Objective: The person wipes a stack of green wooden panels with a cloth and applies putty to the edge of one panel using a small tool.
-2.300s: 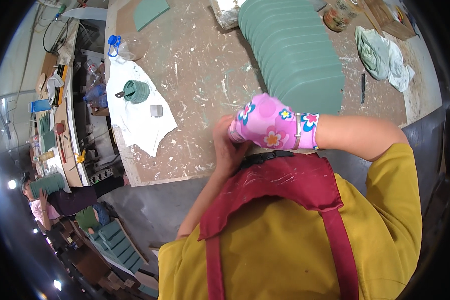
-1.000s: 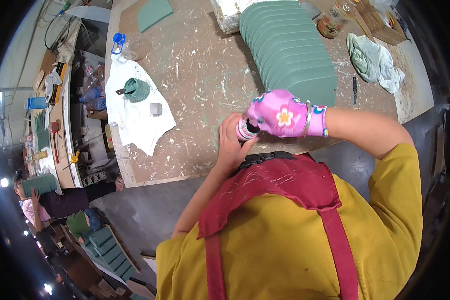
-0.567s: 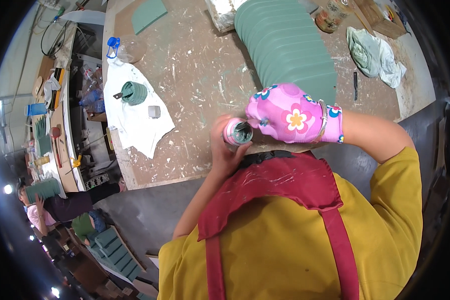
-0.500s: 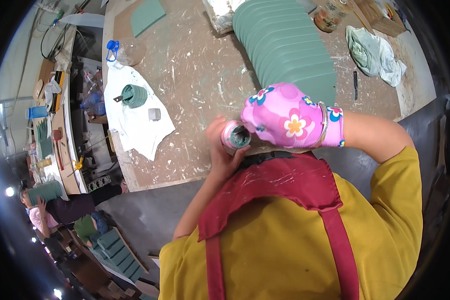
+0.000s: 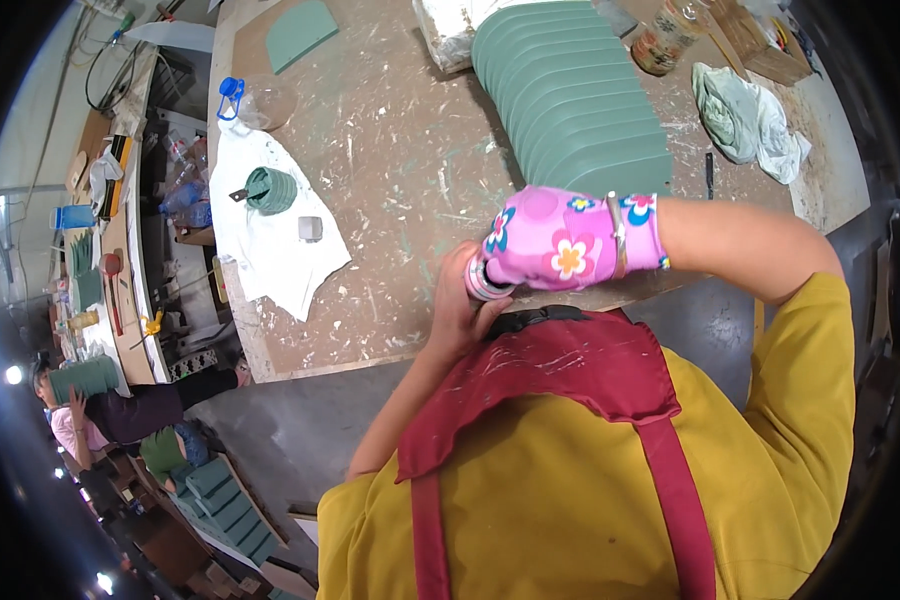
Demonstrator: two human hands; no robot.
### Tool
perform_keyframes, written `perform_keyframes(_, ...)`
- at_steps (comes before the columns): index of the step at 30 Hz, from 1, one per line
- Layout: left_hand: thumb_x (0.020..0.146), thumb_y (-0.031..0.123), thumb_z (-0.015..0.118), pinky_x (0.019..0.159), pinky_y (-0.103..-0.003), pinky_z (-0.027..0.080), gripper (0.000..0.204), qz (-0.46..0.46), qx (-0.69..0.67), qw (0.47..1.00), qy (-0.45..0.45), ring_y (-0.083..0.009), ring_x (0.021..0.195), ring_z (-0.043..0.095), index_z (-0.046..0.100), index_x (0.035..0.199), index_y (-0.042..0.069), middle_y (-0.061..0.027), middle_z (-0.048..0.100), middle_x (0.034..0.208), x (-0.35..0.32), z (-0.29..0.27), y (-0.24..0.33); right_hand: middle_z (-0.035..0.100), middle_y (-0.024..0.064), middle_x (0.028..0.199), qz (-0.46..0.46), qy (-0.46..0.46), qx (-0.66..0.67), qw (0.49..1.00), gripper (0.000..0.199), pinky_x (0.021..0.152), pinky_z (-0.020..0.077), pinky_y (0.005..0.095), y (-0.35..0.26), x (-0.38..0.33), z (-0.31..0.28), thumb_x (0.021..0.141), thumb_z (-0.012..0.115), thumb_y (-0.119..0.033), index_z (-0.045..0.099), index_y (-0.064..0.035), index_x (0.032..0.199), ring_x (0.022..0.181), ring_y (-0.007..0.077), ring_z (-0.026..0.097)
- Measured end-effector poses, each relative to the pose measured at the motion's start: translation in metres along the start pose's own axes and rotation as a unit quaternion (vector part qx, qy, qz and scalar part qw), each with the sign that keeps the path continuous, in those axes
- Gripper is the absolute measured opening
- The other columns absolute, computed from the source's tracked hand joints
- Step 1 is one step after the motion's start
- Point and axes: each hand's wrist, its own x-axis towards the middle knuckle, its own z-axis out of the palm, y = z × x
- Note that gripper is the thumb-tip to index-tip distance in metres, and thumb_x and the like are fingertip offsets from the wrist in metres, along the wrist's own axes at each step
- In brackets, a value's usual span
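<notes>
At the table's near edge, my bare left hand (image 5: 457, 298) is closed round a small round pink-and-white can (image 5: 483, 283). My right hand (image 5: 552, 243) wears a pink glove with a flower pattern and is held over the can's mouth, with its fingers curled down. Those fingertips, and anything they grip, are hidden behind the glove. Just beyond the hands stands a long row of green panels (image 5: 570, 95) with curved edges, packed one against another.
A green-smeared cup (image 5: 270, 190) and a small grey block (image 5: 310, 229) sit on a white cloth (image 5: 280, 265) at left, near a blue-capped clear bottle (image 5: 260, 103). One green panel (image 5: 302, 36) lies farther back. Crumpled rags (image 5: 745, 120), a dark thin tool (image 5: 709, 176) and a jar (image 5: 667, 40) are at right.
My gloved right hand has moved left and down onto the can, covering its mouth, which showed green inside before. The can has tilted and shifted slightly right with my left hand.
</notes>
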Motion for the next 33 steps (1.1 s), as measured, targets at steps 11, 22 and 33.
perform_keyframes(11,0.069,0.012,0.075,0.101,-0.045,0.034,0.073,0.015,0.013,1.0,0.02,-0.0402,0.115,0.046,0.037,0.13,-0.003,-0.0234,0.046,0.126,-0.011,0.003,-0.015,0.055,0.0098,0.074,0.016,-0.03,-0.01,0.999,0.015,0.06,0.0463,0.0416,-0.01,0.004,-0.007,0.077,0.06,-0.021,0.054,-0.0087,0.084,0.07,0.0311,0.06)
perform_keyframes(22,0.067,0.011,0.078,0.099,-0.045,0.037,0.075,0.026,0.027,0.999,-0.013,-0.0411,0.116,0.046,0.039,0.129,-0.003,-0.0232,0.048,0.125,-0.003,-0.008,-0.008,0.055,0.0121,0.071,0.008,0.0,-0.054,0.999,0.01,0.057,0.0458,0.0402,-0.015,0.005,-0.016,0.081,0.057,-0.018,0.054,-0.012,0.088,0.064,0.0323,0.058)
perform_keyframes(33,0.066,0.009,0.079,0.1,-0.044,0.037,0.072,-0.036,-0.004,0.999,0.039,-0.0402,0.116,0.047,0.042,0.126,-0.001,-0.0218,0.049,0.123,-0.009,-0.008,-0.015,0.062,0.0134,0.085,0.244,0.012,0.023,0.969,0.018,0.067,0.0483,0.0414,-0.015,-0.001,-0.037,0.086,0.06,-0.024,0.061,-0.008,0.094,0.077,0.0337,0.061)
